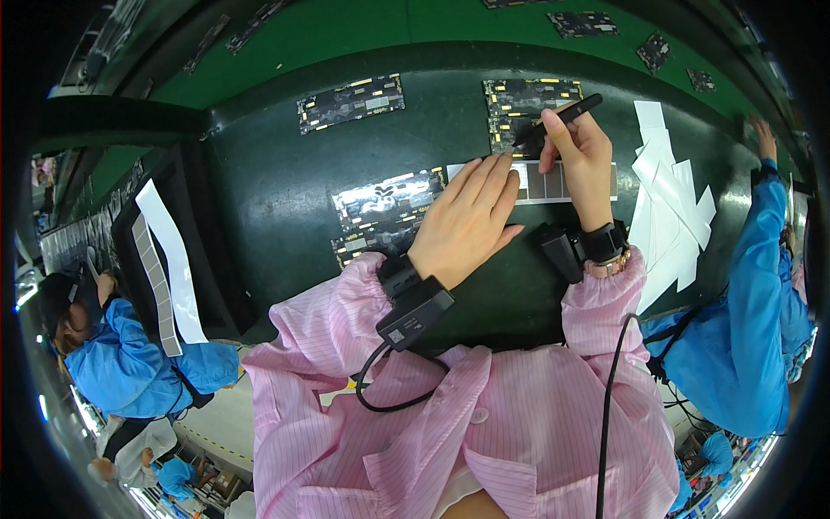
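Note:
My right hand (581, 160) grips a black pen-shaped tool (585, 105), its tip pointing down-left over the lower part of a dark circuit board (521, 93). With fingers stretched out, my left hand (467, 216) lies palm down. Its fingertips reach the near edge of that board and cover part of a white strip with dark square stickers (553, 183). To the left of my left hand, and partly under it, is a circuit board panel (372, 208) with a shiny film-like patch. Farther back at the left sits another circuit board (350, 102).
A pile of white backing strips (670, 199) lies at the right. On a black tray (207, 251) at the left are a sticker strip (156, 285) and a curled white strip (173, 251). More boards (584, 23) lie on the green belt (363, 30) behind. People in blue work at both sides.

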Tool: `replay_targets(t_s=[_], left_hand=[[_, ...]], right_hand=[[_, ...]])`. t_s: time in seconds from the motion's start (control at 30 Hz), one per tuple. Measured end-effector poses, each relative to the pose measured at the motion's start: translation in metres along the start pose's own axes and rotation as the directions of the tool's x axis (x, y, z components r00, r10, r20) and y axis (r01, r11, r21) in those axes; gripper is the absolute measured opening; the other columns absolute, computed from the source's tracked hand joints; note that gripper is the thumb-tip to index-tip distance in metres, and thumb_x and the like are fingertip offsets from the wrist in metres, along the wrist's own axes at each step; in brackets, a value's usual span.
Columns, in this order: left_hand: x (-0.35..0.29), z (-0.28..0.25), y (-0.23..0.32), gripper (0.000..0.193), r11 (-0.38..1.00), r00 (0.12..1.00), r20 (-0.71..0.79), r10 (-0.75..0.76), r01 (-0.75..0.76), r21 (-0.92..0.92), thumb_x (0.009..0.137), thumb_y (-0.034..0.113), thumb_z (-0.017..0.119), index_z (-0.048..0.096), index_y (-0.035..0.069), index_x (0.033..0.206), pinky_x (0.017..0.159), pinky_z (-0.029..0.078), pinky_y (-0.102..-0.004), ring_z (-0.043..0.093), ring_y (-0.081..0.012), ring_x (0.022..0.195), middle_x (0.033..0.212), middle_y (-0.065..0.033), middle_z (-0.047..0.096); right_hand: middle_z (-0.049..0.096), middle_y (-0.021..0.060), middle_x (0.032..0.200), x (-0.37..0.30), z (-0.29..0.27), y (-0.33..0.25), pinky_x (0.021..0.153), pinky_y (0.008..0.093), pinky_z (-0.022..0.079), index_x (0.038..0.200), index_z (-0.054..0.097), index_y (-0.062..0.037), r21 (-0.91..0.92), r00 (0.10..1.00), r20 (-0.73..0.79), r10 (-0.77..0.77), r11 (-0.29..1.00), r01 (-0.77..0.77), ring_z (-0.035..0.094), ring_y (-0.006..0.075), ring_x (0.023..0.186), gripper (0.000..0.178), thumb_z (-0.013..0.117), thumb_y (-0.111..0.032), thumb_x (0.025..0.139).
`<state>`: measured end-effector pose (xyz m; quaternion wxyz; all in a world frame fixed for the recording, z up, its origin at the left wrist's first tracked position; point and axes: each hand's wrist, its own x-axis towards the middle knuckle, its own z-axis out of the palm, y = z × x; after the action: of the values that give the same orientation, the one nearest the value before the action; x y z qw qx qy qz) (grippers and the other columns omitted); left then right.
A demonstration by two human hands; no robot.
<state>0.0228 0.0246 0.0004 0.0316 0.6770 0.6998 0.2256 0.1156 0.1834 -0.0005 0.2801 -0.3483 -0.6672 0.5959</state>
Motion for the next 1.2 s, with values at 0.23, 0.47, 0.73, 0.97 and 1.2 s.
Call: replay_targets(t_s=[0.23, 0.47, 0.73, 0.97, 1.2], left_hand=[[0.001, 0.001, 0.002, 0.063, 1.0, 1.0, -0.015, -0.024, 0.024, -0.005, 0.075, 0.032, 0.071, 0.048, -0.002, 0.122, 0.101, 0.038, -0.0389, 0.045, -0.0298, 0.121, 0.135, -0.0165, 0.042], [0.002, 0.001, 0.005, 0.065, 0.997, 0.999, -0.01, -0.053, 0.053, 0.055, 0.075, 0.034, 0.07, 0.047, -0.003, 0.123, 0.098, 0.039, -0.0376, 0.045, -0.0288, 0.12, 0.135, -0.0151, 0.042], [-0.011, -0.015, 0.017, 0.045, 0.993, 0.997, 0.059, 0.039, -0.032, -0.117, 0.08, 0.026, 0.066, 0.055, 0.0, 0.115, 0.097, 0.04, -0.0377, 0.049, -0.0262, 0.115, 0.128, -0.0124, 0.049], [-0.017, -0.009, 0.02, 0.043, 0.996, 0.995, 0.088, 0.041, -0.034, -0.084, 0.08, 0.022, 0.066, 0.056, -0.001, 0.115, 0.096, 0.041, -0.0356, 0.047, -0.0255, 0.116, 0.127, -0.0114, 0.05], [-0.018, -0.007, 0.02, 0.043, 0.995, 0.996, 0.072, 0.049, -0.042, -0.09, 0.079, 0.021, 0.066, 0.056, -0.001, 0.115, 0.096, 0.041, -0.0359, 0.047, -0.0254, 0.116, 0.128, -0.0115, 0.049]], right_hand=[[0.057, 0.0006, 0.058, -0.001, 0.0, -0.001, 0.044, 0.0211, 0.038, 0.09, 0.061, -0.0003, -0.026, 1.0, -0.009, -0.024, 0.999, 0.024, 0.053, 0.0068, 0.046, 0.021, 0.063, -0.021, 0.091], [0.059, 0.0016, 0.061, -0.011, 0.001, -0.006, 0.045, 0.0214, 0.04, 0.091, 0.062, 0.0009, 0.028, 0.993, -0.11, -0.046, 0.998, 0.05, 0.054, 0.0066, 0.048, 0.017, 0.065, -0.016, 0.089], [0.063, 0.0036, 0.066, -0.055, -0.01, -0.011, 0.045, 0.0218, 0.04, 0.091, 0.065, 0.0031, -0.135, 0.998, -0.063, -0.018, 0.991, 0.009, 0.055, 0.0062, 0.05, 0.014, 0.068, -0.009, 0.085], [0.064, 0.0032, 0.066, -0.06, -0.008, -0.007, 0.046, 0.0213, 0.04, 0.092, 0.066, 0.0017, -0.132, 0.997, -0.071, -0.026, 0.991, 0.016, 0.056, 0.0063, 0.051, 0.014, 0.069, -0.009, 0.084], [0.064, 0.0038, 0.063, -0.06, -0.006, -0.008, 0.045, 0.0218, 0.04, 0.09, 0.066, 0.002, -0.181, 0.996, -0.065, -0.057, 0.982, 0.045, 0.056, 0.0063, 0.05, 0.013, 0.07, -0.009, 0.084]])
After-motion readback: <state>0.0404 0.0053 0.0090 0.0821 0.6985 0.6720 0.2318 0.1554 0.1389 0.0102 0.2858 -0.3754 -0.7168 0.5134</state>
